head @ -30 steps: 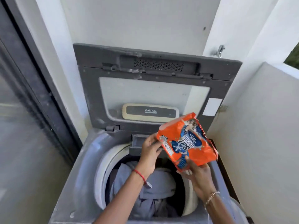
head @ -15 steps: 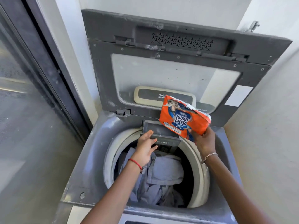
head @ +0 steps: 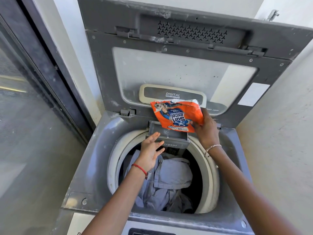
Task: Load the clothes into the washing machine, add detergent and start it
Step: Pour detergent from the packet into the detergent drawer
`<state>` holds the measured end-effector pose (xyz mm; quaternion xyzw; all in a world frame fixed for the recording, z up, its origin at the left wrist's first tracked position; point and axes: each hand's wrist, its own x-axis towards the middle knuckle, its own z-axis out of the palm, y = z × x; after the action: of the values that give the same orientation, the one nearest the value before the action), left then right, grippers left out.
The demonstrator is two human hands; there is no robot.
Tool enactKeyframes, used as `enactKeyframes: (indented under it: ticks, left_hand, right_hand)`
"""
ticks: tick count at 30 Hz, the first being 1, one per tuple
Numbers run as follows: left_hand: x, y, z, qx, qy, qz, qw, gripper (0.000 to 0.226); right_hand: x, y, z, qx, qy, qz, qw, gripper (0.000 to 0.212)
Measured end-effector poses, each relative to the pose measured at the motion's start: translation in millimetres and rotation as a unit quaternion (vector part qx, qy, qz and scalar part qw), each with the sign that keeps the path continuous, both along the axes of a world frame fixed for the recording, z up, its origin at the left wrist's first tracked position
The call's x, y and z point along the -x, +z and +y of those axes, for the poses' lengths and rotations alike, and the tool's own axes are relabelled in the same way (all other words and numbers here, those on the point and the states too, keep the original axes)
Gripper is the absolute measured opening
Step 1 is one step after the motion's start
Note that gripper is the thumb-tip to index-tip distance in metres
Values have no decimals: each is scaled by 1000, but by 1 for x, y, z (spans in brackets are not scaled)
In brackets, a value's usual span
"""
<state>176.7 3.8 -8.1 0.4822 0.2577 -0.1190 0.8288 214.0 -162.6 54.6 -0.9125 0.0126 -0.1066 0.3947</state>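
A grey top-loading washing machine (head: pixel 94 167) stands with its lid (head: pixel 177 68) raised against the wall. Pale blue clothes (head: pixel 169 180) lie in the drum. The grey detergent drawer (head: pixel 171 135) is pulled out at the drum's back rim. My right hand (head: pixel 205 131) grips an orange detergent packet (head: pixel 176 116), turned upside down, just above the drawer. My left hand (head: pixel 150 150) hovers open by the drawer's front left corner, fingers spread, holding nothing.
A dark-framed glass door (head: pixel 33 116) runs along the left. A plain wall (head: pixel 279 150) closes in on the right, with a tap (head: pixel 272 14) at the top right. The machine's control panel edge (head: pixel 149 232) shows at the bottom.
The packet has been turned over and brought down from above the drum to just over the drawer. My left hand has let go of the drawer and opened. The view has moved closer.
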Motion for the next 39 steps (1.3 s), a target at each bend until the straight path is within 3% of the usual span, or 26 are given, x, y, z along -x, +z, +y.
enactKeyframes:
  ticks: [33, 37, 39]
  left_hand:
    - [-1, -1, -4, -23, 7, 2, 1000, 54]
    - [0, 0, -4, -21, 8, 3, 1000, 54]
    - [-1, 2, -4, -17, 11, 3, 1000, 52]
  right_hand:
    - [7, 9, -7, -23, -40, -43, 998, 29]
    - [7, 7, -11, -78, -55, 3, 995, 26]
    - [8, 4, -15, -176, -72, 30, 981, 25]
